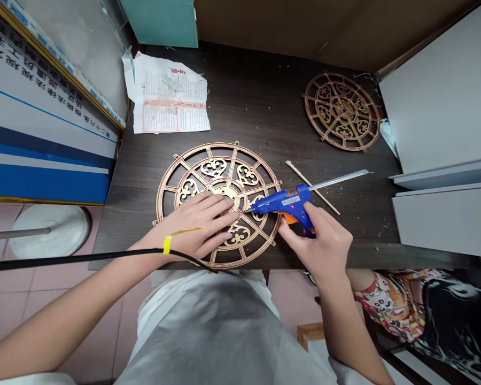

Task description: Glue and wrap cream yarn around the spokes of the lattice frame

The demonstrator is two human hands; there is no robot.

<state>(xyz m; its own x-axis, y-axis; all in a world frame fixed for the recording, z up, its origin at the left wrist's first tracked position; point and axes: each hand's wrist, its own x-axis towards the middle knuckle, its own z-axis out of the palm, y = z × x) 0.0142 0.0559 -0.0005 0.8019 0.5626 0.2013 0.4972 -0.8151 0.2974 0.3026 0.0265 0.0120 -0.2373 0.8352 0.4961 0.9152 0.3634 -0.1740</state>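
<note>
The left hand [198,224] lies flat, fingers spread, on the round gold openwork metal disc [220,203] at the dark wooden surface's [264,107] six o'clock edge. The right hand [318,243] grips the blue plastic glue gun [291,203], its nozzle meeting the disc's centre from three o'clock.

Not much that's actually readable here. The big white and blue board [44,107] leaning on the left has rows of blue Chinese characters along its top and down its gold-framed edge, but they sit upside down and too skewed for me to make out for sure. The crumpled printed sheet [170,99] at the back of the counter [264,107] has a red heading and columns of tiny print, way too small to read.
</note>
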